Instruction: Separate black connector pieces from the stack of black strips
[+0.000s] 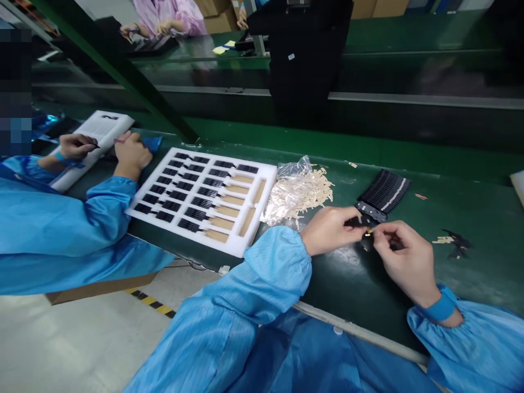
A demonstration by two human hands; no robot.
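Observation:
My left hand is closed in a pinch on a small black part over the green bench. Close by, my right hand has thumb and finger pressed together at a tiny gold-yellow piece, which meets the black part. My fingers hide most of both. Just beyond them lies a stack of black slotted strips. To the left of my left hand is a heap of small beige pieces, partly under a clear plastic bag.
A white foam tray with black parts in its slots stands left of the bag. Loose black and beige pieces lie at the right. A co-worker's hands work at the far left by another white tray. A green post slants down behind.

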